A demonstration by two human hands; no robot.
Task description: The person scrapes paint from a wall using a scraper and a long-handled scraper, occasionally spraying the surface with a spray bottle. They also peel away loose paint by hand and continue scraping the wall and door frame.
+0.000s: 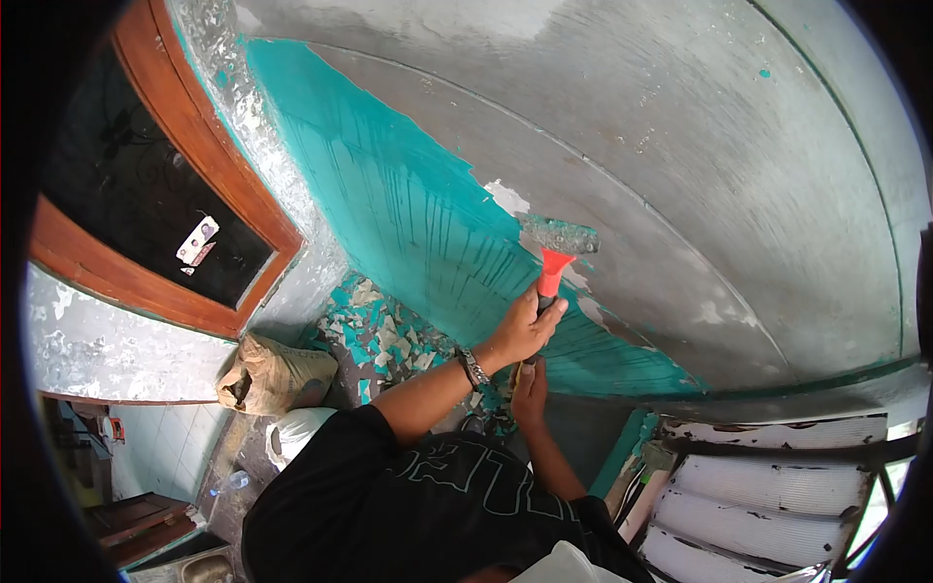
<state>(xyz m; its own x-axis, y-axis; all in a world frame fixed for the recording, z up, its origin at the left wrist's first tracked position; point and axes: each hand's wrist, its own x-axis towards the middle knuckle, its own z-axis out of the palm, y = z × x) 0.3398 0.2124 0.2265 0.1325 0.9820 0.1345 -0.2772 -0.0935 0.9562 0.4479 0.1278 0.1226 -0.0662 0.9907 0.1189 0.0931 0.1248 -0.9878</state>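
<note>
A scraper with a wide grey blade (559, 235) and an orange-red handle (552, 272) is pressed against a wall, at the border between teal paint (408, 204) and bare grey plaster (680, 146). My left hand (520, 330), with a watch on its wrist, grips the handle just below the orange part. Lower on the same handle, my right hand (530, 389) is closed around its end. My black shirt (418, 505) fills the bottom of the view.
Teal and white paint flakes (389, 335) litter the floor by the wall. A tan sack (267, 374) and a white sack (301, 428) lie near a wood-framed dark window (146, 185). White slatted furniture (777, 486) stands at the lower right.
</note>
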